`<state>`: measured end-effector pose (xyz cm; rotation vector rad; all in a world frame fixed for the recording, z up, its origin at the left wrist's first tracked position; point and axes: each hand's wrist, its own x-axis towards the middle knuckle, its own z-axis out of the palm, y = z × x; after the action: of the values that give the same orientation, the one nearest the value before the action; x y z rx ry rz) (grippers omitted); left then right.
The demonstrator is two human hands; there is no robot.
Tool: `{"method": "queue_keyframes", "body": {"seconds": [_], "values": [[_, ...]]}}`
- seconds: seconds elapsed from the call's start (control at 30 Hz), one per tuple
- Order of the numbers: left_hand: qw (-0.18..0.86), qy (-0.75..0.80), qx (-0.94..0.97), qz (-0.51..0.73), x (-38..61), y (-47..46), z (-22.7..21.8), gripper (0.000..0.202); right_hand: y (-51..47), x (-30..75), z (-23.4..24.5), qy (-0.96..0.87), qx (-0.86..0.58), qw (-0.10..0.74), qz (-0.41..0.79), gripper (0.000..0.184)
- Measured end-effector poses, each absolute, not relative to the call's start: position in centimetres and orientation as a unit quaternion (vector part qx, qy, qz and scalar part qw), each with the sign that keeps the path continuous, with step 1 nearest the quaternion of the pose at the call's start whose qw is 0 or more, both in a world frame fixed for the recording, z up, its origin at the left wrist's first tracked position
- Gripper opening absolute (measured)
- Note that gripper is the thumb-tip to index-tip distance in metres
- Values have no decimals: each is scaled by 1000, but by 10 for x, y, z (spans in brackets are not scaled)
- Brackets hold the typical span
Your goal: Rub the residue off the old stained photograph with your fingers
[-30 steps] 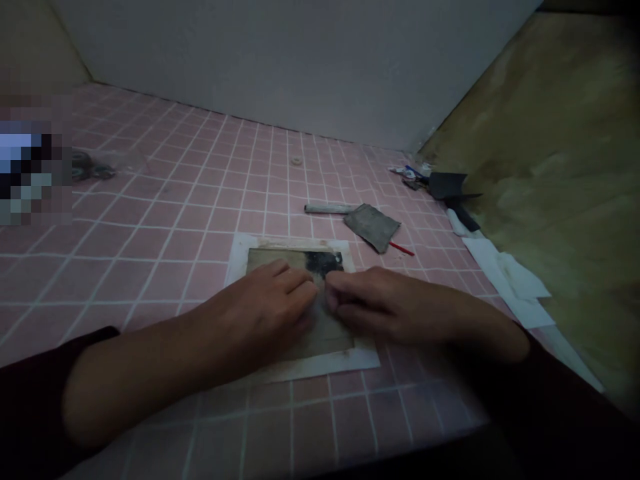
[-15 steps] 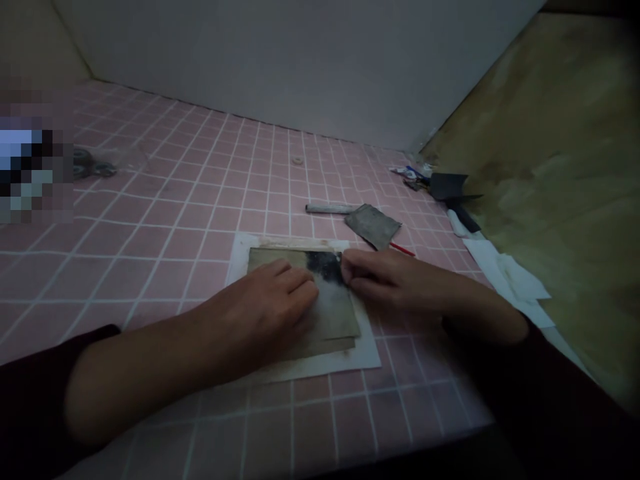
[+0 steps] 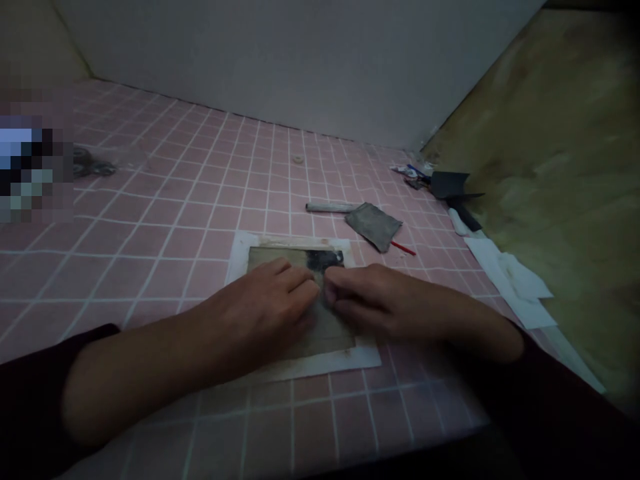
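A thin grey-beige sheet (image 3: 280, 255) lies on a white paper (image 3: 240, 260), with a dark black patch (image 3: 324, 259) near its top right corner. My left hand (image 3: 283, 293) rests on the sheet's left and middle part, its fingers curled together and the fingertips hidden. Close beside it, my right hand (image 3: 373, 293) is closed in a pinch over the sheet, just below the dark patch. What either hand's fingertips hold, if anything, is hidden from me.
Beyond the paper lie a grey cloth-like piece (image 3: 375, 227), a pale tube (image 3: 327, 207) and a thin red stick (image 3: 403, 249). A black tool (image 3: 453, 187) and white papers (image 3: 515, 283) line the right side. A small ring (image 3: 298, 159) sits farther back.
My right hand has moved left and slightly toward me, from the sheet's top right corner to beside my left hand. My left hand has barely moved. An upper layer's right edge no longer shows.
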<state>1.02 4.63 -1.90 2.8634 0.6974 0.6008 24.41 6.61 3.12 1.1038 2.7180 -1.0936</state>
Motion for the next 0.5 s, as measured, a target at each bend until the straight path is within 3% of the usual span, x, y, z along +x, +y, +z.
{"method": "queue_keyframes", "body": {"seconds": [0.5], "values": [[60,235,949,202,11,47,-20,12,69,248,27,870,395,-19,-293,9]]}}
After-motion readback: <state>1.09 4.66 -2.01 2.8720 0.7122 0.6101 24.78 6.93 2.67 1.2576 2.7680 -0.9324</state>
